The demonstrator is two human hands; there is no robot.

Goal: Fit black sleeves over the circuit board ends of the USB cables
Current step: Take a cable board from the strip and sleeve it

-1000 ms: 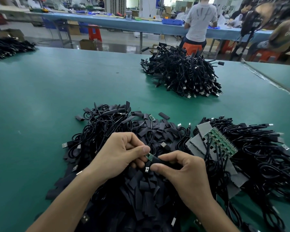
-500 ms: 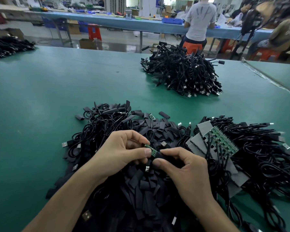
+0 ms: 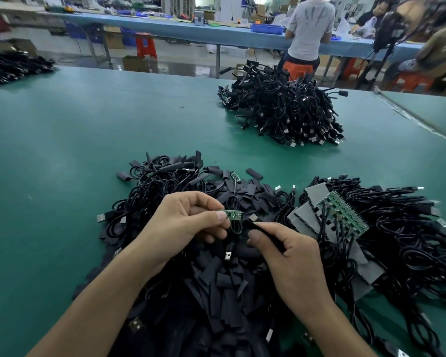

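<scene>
Green bench [image 3: 62,155], sleeve pile [image 3: 224,284] under me. Left hand [image 3: 186,222] pinches the circuit board [image 3: 234,215] by one end. Right hand [image 3: 291,258] pinches a black sleeve [image 3: 256,226] just beside it, not on yet. Squeeze the mouth open, line it up flat, push on straight.

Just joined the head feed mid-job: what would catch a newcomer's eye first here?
Centre front, the left hand pinches a small green circuit board, while the right hand pinches a black sleeve just beside it, not yet on. Under them sprawls a heap of loose sleeves and cables, and a tall cable pile sits farther back on the green table.
</scene>
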